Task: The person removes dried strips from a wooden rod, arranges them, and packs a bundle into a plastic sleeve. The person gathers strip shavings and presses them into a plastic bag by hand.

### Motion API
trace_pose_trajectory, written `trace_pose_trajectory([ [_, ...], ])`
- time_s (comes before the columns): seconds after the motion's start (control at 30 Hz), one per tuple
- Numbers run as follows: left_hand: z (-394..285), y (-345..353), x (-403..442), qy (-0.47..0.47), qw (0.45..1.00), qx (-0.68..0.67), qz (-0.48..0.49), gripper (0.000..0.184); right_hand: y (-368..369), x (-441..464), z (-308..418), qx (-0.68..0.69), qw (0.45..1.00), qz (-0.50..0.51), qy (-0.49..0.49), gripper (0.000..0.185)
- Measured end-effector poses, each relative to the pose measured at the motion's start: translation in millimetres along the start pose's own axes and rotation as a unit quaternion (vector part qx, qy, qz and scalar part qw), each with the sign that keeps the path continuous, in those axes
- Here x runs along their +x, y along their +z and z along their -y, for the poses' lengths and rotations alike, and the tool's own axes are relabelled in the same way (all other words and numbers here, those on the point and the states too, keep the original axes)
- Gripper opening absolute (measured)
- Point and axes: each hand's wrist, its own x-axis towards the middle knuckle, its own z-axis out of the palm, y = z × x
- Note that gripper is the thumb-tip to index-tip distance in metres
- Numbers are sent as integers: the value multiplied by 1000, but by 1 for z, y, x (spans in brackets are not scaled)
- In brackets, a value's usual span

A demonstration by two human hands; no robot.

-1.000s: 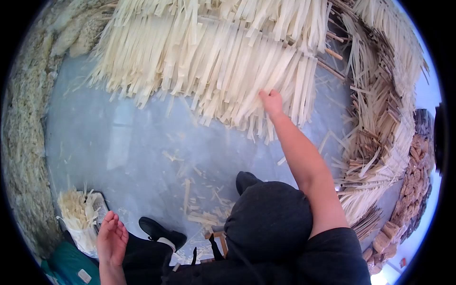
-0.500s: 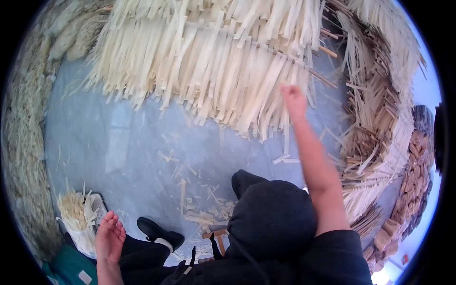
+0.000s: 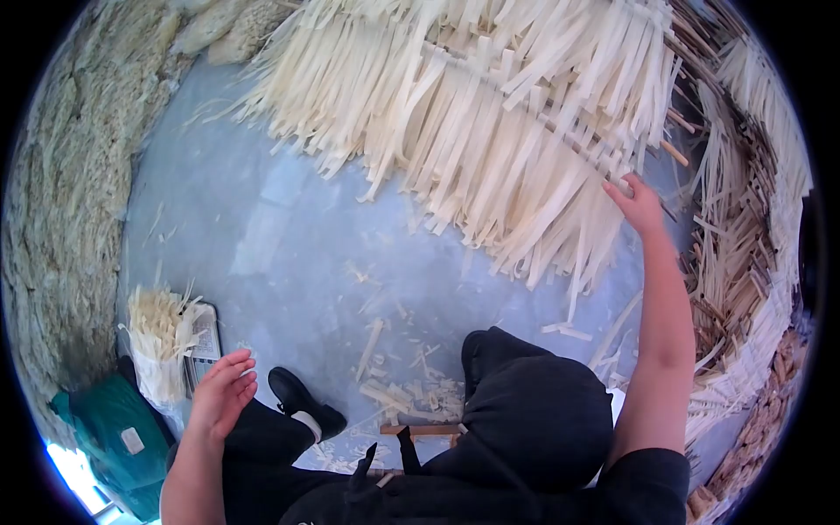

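Note:
Long, flat, pale strips [image 3: 477, 179] lie side by side in overlapping rows on the blue-grey floor, looped over thin sticks. At the right end of the nearest row is my right hand [image 3: 643, 208]. Its thumb and forefinger are apart at the end of the stick [image 3: 569, 144], beside the last strips; whether they touch is hard to tell. My left hand [image 3: 226, 394] hovers at the lower left with loosely curled, parted fingers and nothing in it. Close to it stands a white bag [image 3: 159, 372] stuffed with short pale pieces, next to a grey tray-like object [image 3: 204, 337].
Broken strip scraps [image 3: 411, 395] lie around a low wooden piece [image 3: 424, 430] before my seat. More strips and sticks [image 3: 735, 254] pile up on the right. A rough, pale mass [image 3: 74, 175] lines the left side, above a green bag [image 3: 122, 442].
My right hand has gone from a closed shape over the strips to parted fingers at the row's right end. My left hand stays raised. The view has turned somewhat.

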Motion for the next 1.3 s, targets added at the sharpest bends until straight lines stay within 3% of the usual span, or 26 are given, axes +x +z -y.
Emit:
trace_pose_trajectory([
  [0.1,-1,10,11,-7,999,54,1,26,-12,-28,31,-13,997,28,71,56],
  [0.17,-6,22,27,13,997,69,22,25,-6,-45,28,-8,998,7,67,55],
  [0.3,-22,51,97,156,965,203,63,25,-4,-76,16,46,995,-53,70,51],
  [0.4,-46,92,153,336,875,346,43,34,-11,-105,14,25,994,-63,82,43],
  [0.47,-64,126,194,487,799,353,25,49,-8,-121,-2,78,993,-56,63,39],
  [0.53,-93,173,178,543,761,355,-6,63,-6,-141,-8,129,990,-45,46,35],
  [0.6,-118,202,193,699,628,333,-77,72,-12,-160,-8,115,992,-42,17,29],
  [0.7,-157,216,174,679,662,310,-73,72,-10,-189,-21,153,986,-70,-12,25],
  [0.77,-176,210,180,600,588,541,-45,64,-16,-207,-27,150,987,-63,-12,24],
  [0.8,-174,212,173,599,589,541,-40,64,-20,-216,-31,147,987,-57,-12,23],
  [0.87,-167,217,158,544,524,655,5,49,-22,-230,-37,144,988,-53,-2,23],
  [1.0,-142,226,166,541,524,658,-5,41,-7,-230,-55,115,993,-12,-2,30],
  [1.13,-138,216,143,547,579,604,-21,38,-23,-212,16,-9,998,-34,-45,34],
  [1.2,-143,202,118,583,606,541,-27,36,-33,-205,34,134,984,-92,-69,39],
  [1.3,-145,178,68,612,619,491,-27,35,-82,-206,79,180,979,-84,-43,48],
])
